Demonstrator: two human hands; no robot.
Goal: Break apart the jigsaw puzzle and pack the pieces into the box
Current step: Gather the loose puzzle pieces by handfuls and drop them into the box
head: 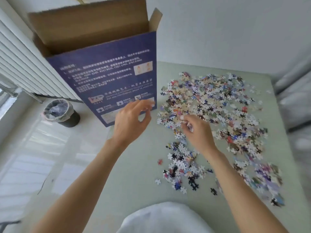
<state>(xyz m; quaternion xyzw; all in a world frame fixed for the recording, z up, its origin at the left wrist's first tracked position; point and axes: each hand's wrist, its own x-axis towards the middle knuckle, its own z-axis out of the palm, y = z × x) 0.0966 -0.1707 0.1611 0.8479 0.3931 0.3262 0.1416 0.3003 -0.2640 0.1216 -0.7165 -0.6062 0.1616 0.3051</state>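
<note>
- Blue box (pixel 107 78) is standing open beside loose puzzle pieces (pixel 210 105).
- Left hand (pixel 129 121) is hovering, fingers relaxed, empty.
- Right hand (pixel 196 132) is pinching pieces.

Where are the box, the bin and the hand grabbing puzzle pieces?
box (pixel 109 78): head view, on its blue printed front.
bin (pixel 58 109): head view, on the plastic liner at its mouth.
right hand (pixel 196 130): head view, on its back, fingers curled on pieces (pixel 210 100).

Soft daylight from the left glares on the floor (pixel 42 148); edges blurred, wide-angle bowed.
</note>
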